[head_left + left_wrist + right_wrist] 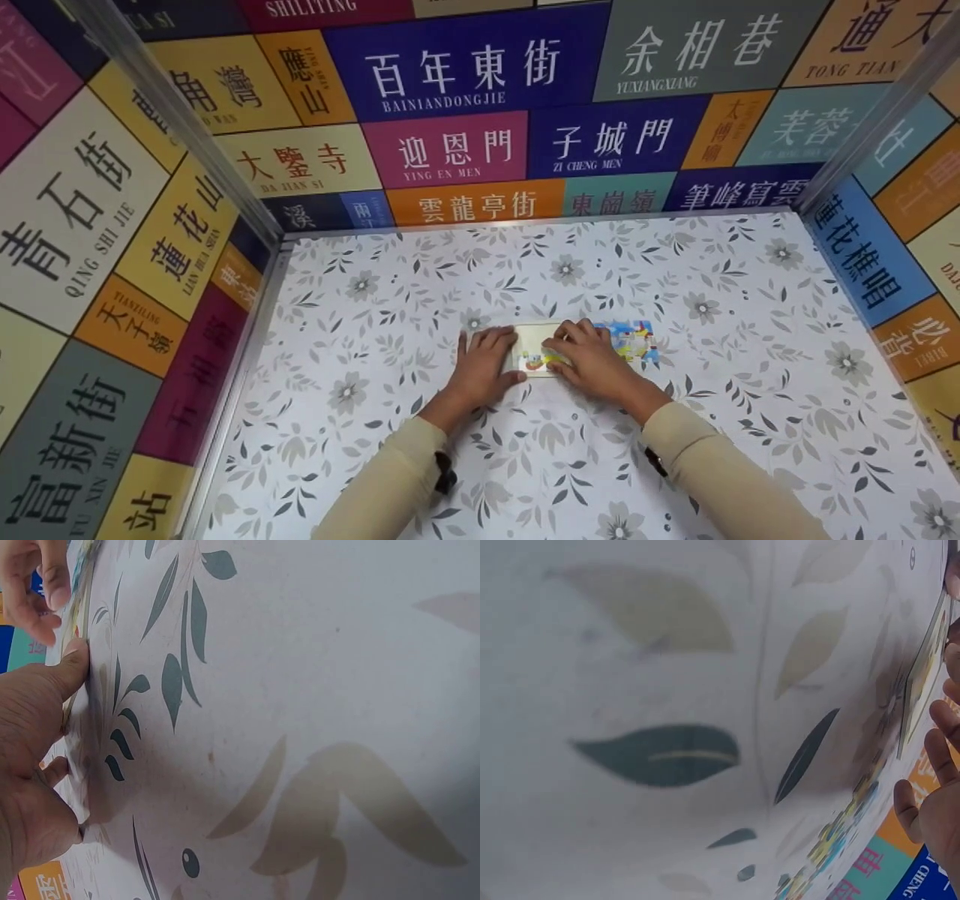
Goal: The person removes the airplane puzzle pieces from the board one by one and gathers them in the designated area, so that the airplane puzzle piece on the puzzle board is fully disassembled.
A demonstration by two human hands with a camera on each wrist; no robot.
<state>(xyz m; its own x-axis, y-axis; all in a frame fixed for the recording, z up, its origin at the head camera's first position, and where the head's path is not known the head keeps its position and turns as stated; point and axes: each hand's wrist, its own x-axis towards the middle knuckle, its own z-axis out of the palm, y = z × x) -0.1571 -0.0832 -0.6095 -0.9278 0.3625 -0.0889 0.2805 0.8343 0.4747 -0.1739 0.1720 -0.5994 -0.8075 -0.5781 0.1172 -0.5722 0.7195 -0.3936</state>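
A shallow pale puzzle board (534,337) lies on the table, with a few colourful pieces (534,361) along its near side. My left hand (484,367) holds the board's left end, thumb at the near corner and fingers towards the far one. In the left wrist view its thumb (73,660) touches the board's edge. Over the board's right part is my right hand (589,360), its fingers bent and the tips down by the yellow pieces. Whether those fingertips pinch a piece is hidden. Loose puzzle pieces (639,342) lie partly behind the right hand.
A white floral cloth (420,285) covers the table. Panels with large printed characters (465,75) stand along the back and both sides, joined by metal corner posts (202,127). The loose pieces also show low in the right wrist view.
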